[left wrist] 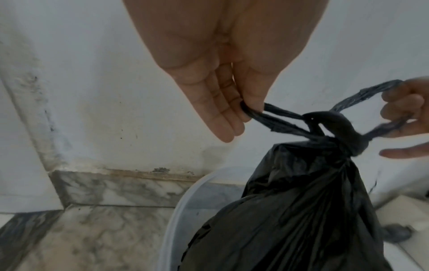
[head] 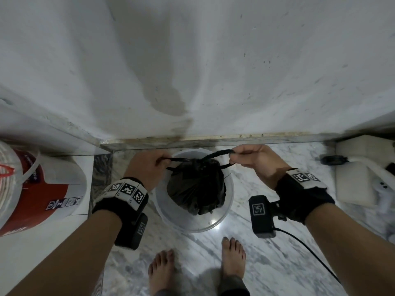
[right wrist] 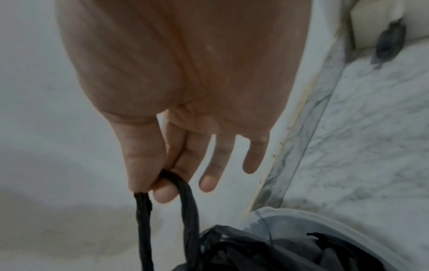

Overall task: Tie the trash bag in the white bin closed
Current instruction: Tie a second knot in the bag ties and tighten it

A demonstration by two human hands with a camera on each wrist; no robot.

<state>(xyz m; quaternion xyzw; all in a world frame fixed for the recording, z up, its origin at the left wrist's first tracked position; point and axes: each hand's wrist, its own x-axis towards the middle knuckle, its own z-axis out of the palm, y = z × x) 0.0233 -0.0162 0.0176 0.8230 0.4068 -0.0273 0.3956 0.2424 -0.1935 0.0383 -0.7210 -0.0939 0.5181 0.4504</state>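
Observation:
A black trash bag [head: 196, 186] sits in the round white bin [head: 228, 201] against the wall. Its neck is gathered under a knot [left wrist: 334, 126]. My left hand [head: 147, 165] pinches the left handle loop [left wrist: 276, 117] between thumb and fingers. My right hand [head: 254, 159] pinches the right handle loop [right wrist: 188, 207], its other fingers spread. The two loops stretch apart sideways from the knot. In the left wrist view the bag [left wrist: 301, 220] rises above the bin rim [left wrist: 178, 207]. The right wrist view shows the bag top [right wrist: 243, 247] inside the bin [right wrist: 325, 221].
A red and white bucket [head: 42, 189] stands at the left on a raised white ledge. White boxes and a dark round thing [head: 333, 160] lie at the right. The wall [head: 192, 71] rises just behind the bin. My bare feet [head: 233, 259] stand on the marble floor.

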